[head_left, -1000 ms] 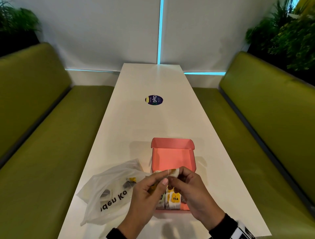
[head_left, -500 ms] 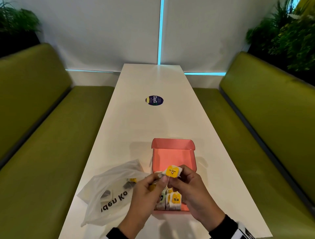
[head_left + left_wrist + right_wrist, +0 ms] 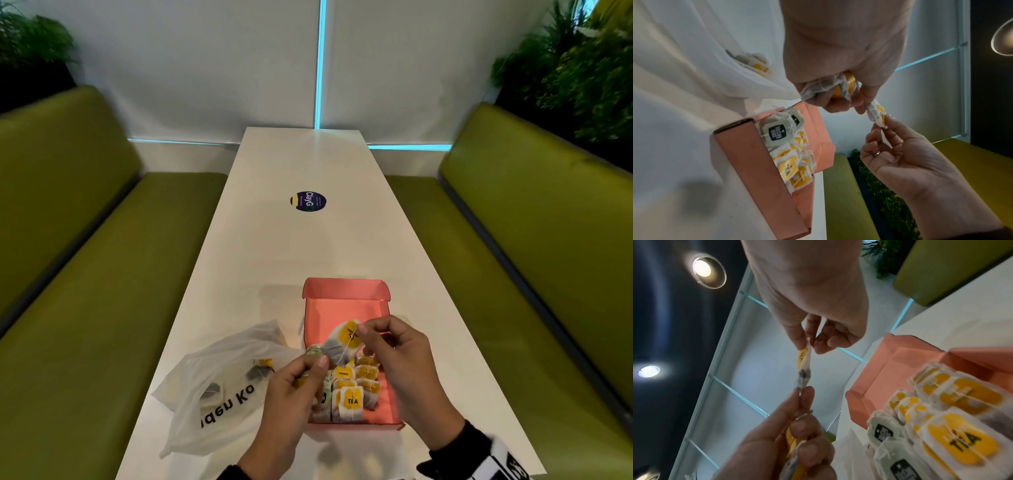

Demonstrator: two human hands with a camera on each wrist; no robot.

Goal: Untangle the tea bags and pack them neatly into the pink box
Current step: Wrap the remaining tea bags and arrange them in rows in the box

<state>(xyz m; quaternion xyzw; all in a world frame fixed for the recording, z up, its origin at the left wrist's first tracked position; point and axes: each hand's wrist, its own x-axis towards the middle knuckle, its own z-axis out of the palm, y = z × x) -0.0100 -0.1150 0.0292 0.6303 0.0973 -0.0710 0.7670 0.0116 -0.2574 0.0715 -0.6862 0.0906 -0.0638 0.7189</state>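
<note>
The pink box (image 3: 346, 298) lies open on the white table (image 3: 301, 246), with several yellow-tagged and dark-tagged tea bags (image 3: 356, 387) standing in rows at its near end. Just above it, my right hand (image 3: 363, 334) pinches the top corner of one yellow-tagged tea bag (image 3: 342, 341). My left hand (image 3: 313, 363) pinches that bag's lower end and also grips a small bunch of other tea bags (image 3: 838, 87) in its palm. A thin string runs between the hands. In the right wrist view the held tea bag (image 3: 803, 365) is stretched between the two pinches.
A translucent plastic bag (image 3: 212, 387) with a few more tea bags (image 3: 260, 368) inside lies left of the box. A round dark sticker (image 3: 307, 201) sits mid-table. Green benches (image 3: 102, 274) flank the table on both sides.
The hands have drawn apart. My right hand has lifted the yellow-tagged tea bag up and to the right, and my left hand has stayed low with the bunch.
</note>
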